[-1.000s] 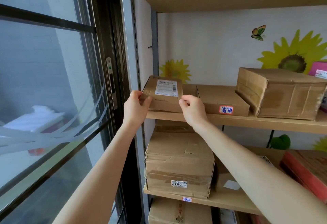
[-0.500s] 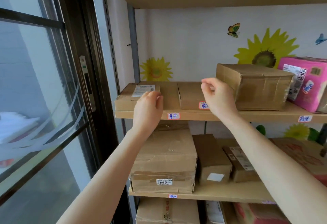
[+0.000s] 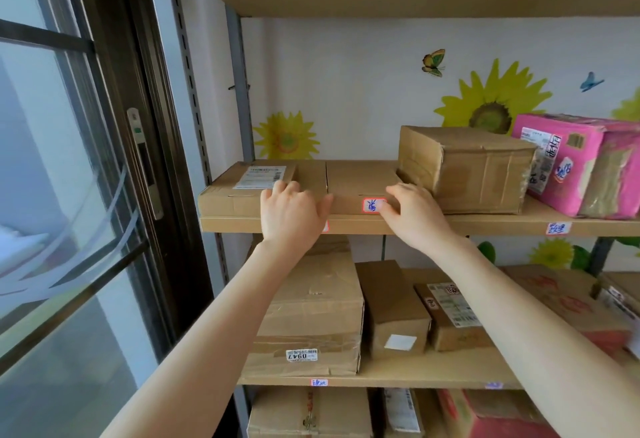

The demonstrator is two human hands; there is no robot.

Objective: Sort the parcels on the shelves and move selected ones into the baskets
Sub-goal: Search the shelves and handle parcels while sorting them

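A flat brown parcel with a white shipping label (image 3: 242,191) lies at the left end of the upper shelf (image 3: 485,224). A second flat brown parcel (image 3: 360,183) with a red-edged sticker on its front lies right beside it. My left hand (image 3: 289,210) rests on the right end of the labelled parcel, fingers spread on top and thumb at the seam between the two. My right hand (image 3: 410,212) touches the front right corner of the second parcel, fingers on top and thumb by the sticker. Neither parcel is lifted.
A taller taped box (image 3: 464,169) stands just right of my right hand, with a pink parcel (image 3: 568,164) beyond it. The lower shelf (image 3: 433,373) carries a large box (image 3: 311,316) and several smaller ones. A window frame (image 3: 114,126) is close on the left.
The labelled parcel was set down flat at the shelf's left end. My left hand stayed on it, and my right hand moved right and came down onto the second flat parcel.
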